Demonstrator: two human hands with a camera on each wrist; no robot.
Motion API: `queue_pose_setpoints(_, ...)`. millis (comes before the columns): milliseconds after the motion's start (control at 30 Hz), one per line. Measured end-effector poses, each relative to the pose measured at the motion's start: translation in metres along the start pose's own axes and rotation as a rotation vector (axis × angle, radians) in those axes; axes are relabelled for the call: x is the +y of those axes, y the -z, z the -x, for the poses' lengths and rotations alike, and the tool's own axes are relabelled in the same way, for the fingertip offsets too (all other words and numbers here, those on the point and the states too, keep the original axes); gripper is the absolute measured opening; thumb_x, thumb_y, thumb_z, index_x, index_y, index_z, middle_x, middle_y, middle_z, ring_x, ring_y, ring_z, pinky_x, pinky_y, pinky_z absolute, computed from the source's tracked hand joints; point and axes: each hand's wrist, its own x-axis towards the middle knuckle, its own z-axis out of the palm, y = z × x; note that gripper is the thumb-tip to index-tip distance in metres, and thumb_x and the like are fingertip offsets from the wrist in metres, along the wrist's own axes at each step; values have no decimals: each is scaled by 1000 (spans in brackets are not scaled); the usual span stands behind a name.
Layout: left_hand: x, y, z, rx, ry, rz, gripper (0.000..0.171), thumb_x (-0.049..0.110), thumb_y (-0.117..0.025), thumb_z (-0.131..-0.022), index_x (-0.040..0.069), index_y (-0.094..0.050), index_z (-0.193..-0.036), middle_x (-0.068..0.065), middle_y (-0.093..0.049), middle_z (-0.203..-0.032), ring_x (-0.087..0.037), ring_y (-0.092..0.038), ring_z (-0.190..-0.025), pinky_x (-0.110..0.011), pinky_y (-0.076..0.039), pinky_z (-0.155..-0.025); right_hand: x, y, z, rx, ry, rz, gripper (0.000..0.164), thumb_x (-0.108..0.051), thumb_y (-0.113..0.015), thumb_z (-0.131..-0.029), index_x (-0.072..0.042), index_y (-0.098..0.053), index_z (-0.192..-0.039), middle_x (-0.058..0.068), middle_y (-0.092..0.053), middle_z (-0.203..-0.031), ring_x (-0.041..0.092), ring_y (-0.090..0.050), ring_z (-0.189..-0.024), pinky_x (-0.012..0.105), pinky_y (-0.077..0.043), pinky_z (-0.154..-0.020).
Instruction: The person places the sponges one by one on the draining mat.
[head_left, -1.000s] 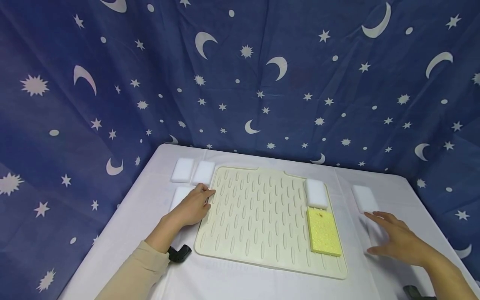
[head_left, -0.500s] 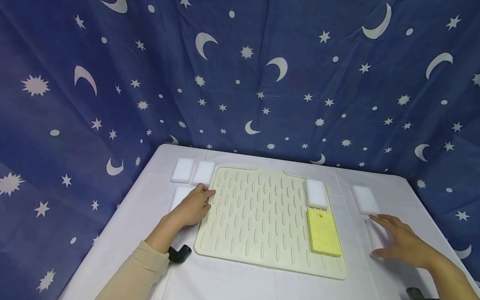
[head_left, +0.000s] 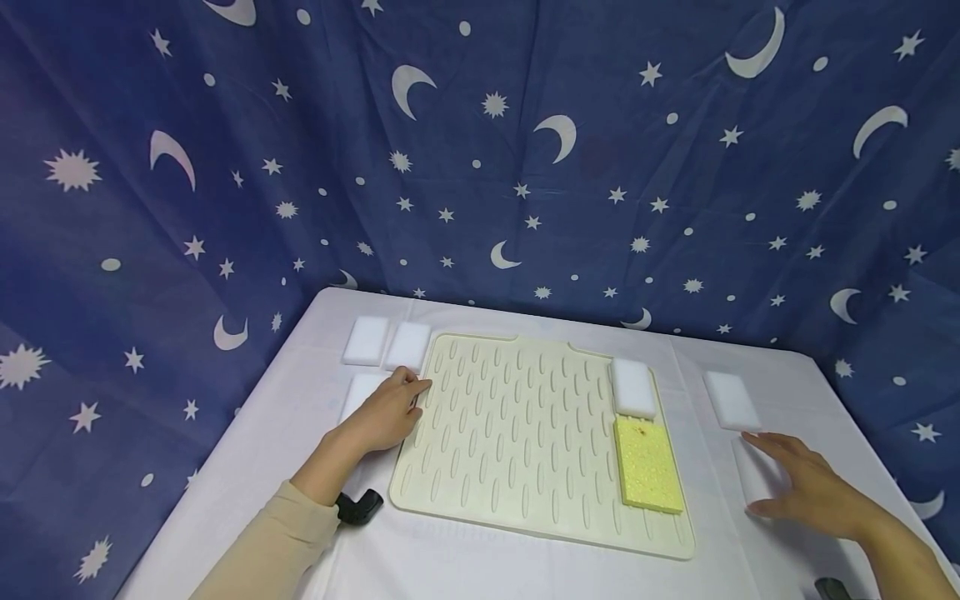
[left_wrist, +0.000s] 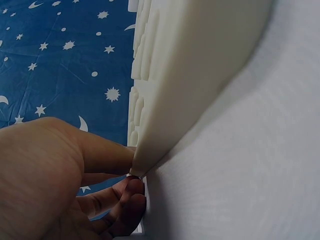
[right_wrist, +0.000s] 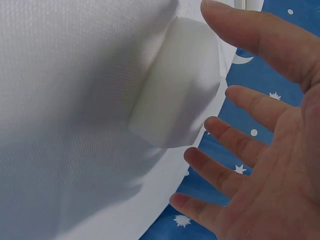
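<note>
My left hand [head_left: 386, 410] is at the left edge of a cream drying mat [head_left: 517, 450] with raised ridges. In the left wrist view, thumb and curled fingers meet at the mat's edge [left_wrist: 155, 135], pinching it. My right hand [head_left: 813, 487] hovers with spread fingers around a white sponge block [head_left: 756, 471] on the tablecloth. The right wrist view shows that block [right_wrist: 175, 90] in the hand's shadow, thumb and fingertips apart from it. On the mat's right side lie a white sponge block [head_left: 633, 388] and, nearer, a yellow sponge [head_left: 648, 464].
Another white block [head_left: 731, 400] lies just beyond my right hand. At the far left are two white blocks, a left one [head_left: 366, 340] and a right one [head_left: 408, 346]; a third [head_left: 362, 392] is partly hidden by my left hand. A dark starry curtain [head_left: 480, 167] hangs behind the table.
My right hand has shifted slightly to the right, uncovering more of the white sponge block beneath it. The left hand and the mat have stayed still.
</note>
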Motion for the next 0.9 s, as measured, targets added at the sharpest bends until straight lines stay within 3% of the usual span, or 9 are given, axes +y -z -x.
queue_pose_setpoints(900, 1, 1, 0, -6, -2, -11, 50, 8, -63, -100, -2, -53, -148, -17, -51, -134, -27, -51, -113, -43, -46, -102, 0, -2, -2, 1, 1, 5, 109, -37, -93, -67, 6, -40, -152, 37, -33, -149, 59, -37, -129, 81, -35, -98)
